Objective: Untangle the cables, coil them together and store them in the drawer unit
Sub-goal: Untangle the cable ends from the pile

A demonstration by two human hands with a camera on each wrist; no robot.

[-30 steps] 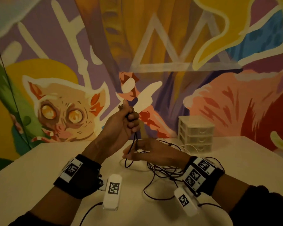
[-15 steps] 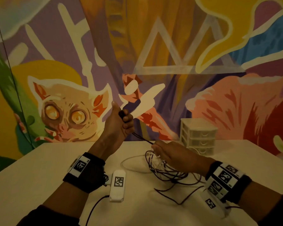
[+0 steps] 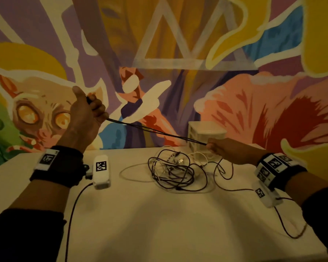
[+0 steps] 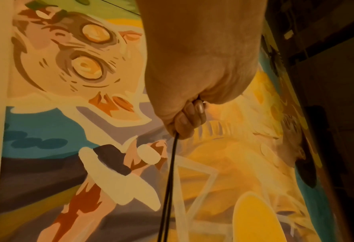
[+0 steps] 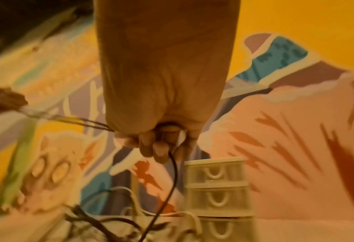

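We are looking at a black cable (image 3: 155,131) stretching taut as a doubled strand, sloping from upper left down to the right above the table. Beneath it, a tangle of black and white cables (image 3: 175,170) is lying in loose, overlapping loops in the middle of the table, with a white loop trailing off its left side. A white drawer unit (image 5: 217,188) with three curved-handled drawers, all closed, is standing at the far right, just beyond the tangle.
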